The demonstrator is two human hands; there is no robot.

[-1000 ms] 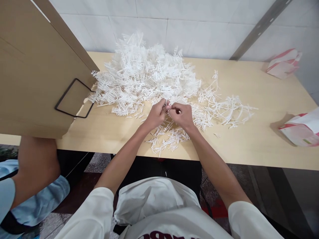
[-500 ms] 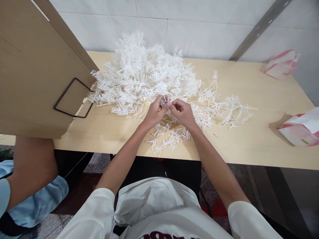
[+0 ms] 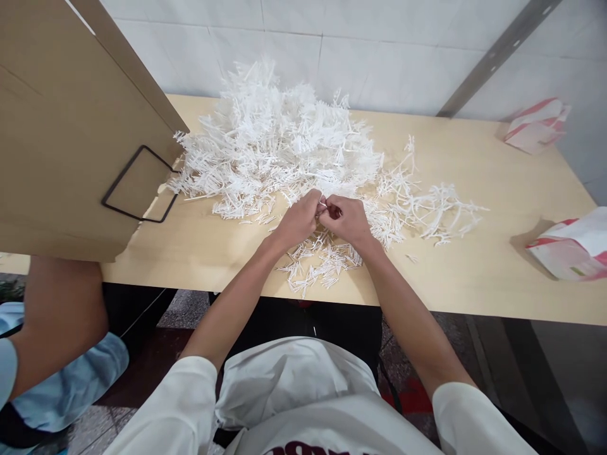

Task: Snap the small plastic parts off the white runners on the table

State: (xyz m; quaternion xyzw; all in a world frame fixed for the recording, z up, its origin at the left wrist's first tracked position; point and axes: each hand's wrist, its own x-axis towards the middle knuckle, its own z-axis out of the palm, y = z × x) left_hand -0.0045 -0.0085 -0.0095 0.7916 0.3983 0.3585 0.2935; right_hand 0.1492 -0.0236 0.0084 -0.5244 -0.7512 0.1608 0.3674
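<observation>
The whole scene is being viewed by a single head-worn camera, aimed forward and steeply down from above the wearer's own chest. The white shirt point(image 3: 303, 385) is being caught along the bottom edge, close to the lens. The left hand point(image 3: 301, 218) and the right hand point(image 3: 349, 220) are being framed near the middle — farther off, at the ends of the forearms point(image 3: 237, 303). The table point(image 3: 474, 272) is being looked down on from its near side, and the tiled wall point(image 3: 379, 69) behind it is being cropped by the top edge. At the left — nearer than the wall — a cardboard panel point(image 3: 61, 139) is being cut off.
</observation>
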